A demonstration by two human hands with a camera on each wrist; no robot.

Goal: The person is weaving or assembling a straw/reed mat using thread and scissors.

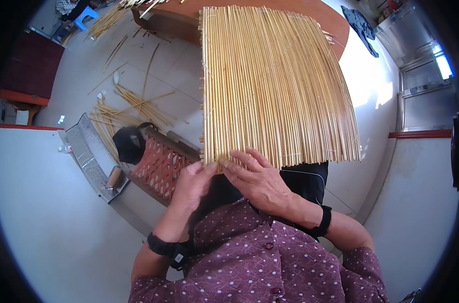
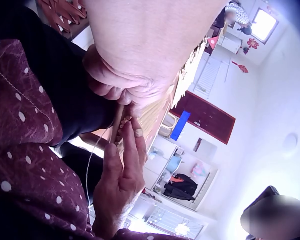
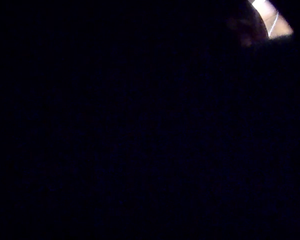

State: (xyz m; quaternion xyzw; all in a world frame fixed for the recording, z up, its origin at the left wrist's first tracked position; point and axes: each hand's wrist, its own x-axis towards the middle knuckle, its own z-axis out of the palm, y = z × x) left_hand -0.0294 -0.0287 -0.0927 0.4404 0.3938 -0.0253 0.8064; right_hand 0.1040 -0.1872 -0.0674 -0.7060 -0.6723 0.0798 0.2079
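A mat of straight golden reeds (image 1: 270, 86), bound with thin pale thread, slants up from my lap over the table. At its near left corner my left hand (image 1: 191, 184) pinches the outermost reeds between thumb and fingers. My right hand (image 1: 262, 187) grips the near edge just beside it, with the fingers over the top. The left wrist view shows the left fingers curled round a reed end (image 2: 118, 120), and the right hand (image 2: 121, 185) pinching the cut ends opposite. A loose pale cord (image 1: 315, 174) trails by my right wrist. The right wrist view is almost wholly dark.
Under the mat's far part stands a reddish-brown table (image 1: 179, 28). Loose reeds (image 1: 146, 103) lie scattered on the floor to the left, near a woven-seat chair (image 1: 161, 166) with a black item on it. A silvery sheet (image 1: 90, 154) lies farther left. Another person sits far back, near a blue stool (image 1: 85, 17).
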